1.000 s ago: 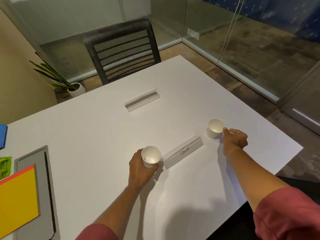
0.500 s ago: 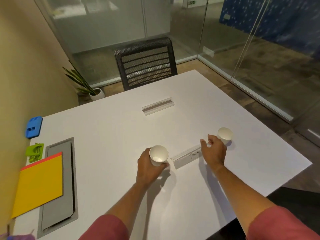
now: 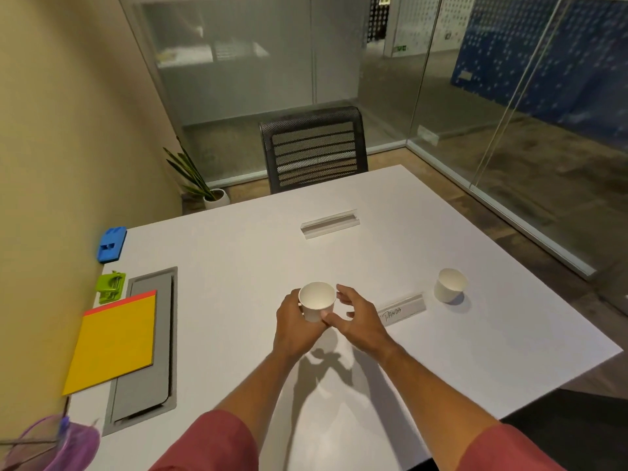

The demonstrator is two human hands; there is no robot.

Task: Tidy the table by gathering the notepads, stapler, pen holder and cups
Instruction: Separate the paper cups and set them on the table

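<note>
My left hand (image 3: pixel 292 326) grips a white paper cup (image 3: pixel 316 302) from its left side and holds it a little above the white table (image 3: pixel 238 253). My right hand (image 3: pixel 356 317) is right beside that cup with fingers spread; its thumb touches the cup's lower right side. A second white cup (image 3: pixel 450 286) stands alone on the table to the right. At the left edge lie a yellow notepad (image 3: pixel 115 338), a green stapler (image 3: pixel 110 287) and a blue item (image 3: pixel 111 244). A purple pen holder (image 3: pixel 57 443) shows at the bottom left corner.
A clear name plate reading "PANDA" (image 3: pixel 404 309) lies between the two cups, and another clear plate (image 3: pixel 329 223) lies farther back. A grey cable hatch (image 3: pixel 146 351) is set in the table beside the notepad. A black mesh chair (image 3: pixel 314 147) stands at the far edge.
My right hand has let go of the right cup and swung left across the name plate to the cup in my left hand. The view has tilted up and left.
</note>
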